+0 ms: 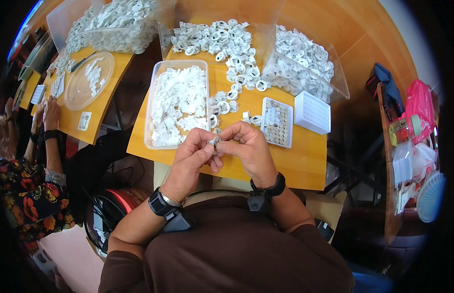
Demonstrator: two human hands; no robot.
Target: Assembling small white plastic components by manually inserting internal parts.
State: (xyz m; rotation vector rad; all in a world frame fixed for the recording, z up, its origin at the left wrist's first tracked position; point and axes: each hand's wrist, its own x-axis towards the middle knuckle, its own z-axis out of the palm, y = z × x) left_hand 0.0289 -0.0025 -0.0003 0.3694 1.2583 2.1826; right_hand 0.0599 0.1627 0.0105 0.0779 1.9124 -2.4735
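Observation:
At the table's front edge my left hand (194, 149) and my right hand (245, 146) meet, fingers pinched together. Between them is a small round whitish plastic part (214, 141) with a dark spot, largely covered by the fingertips. Just beyond my left hand lies a clear shallow bin (147, 124) full of small white plastic pieces (180, 97). To the right of my right hand is a white tray (289, 132) holding rows of small round greyish-tan discs (280, 124). Loose round white plastic housings (224, 105) trail across the table beyond my hands.
A white block with a grid of holes (312, 113) stands right of the disc tray. Clear tubs of housings (302, 56) stand at the back. On the left, another person's hands (52, 113) work at a second table (97, 122). A side shelf (389, 185) at right carries bags and a blue fan-shaped item.

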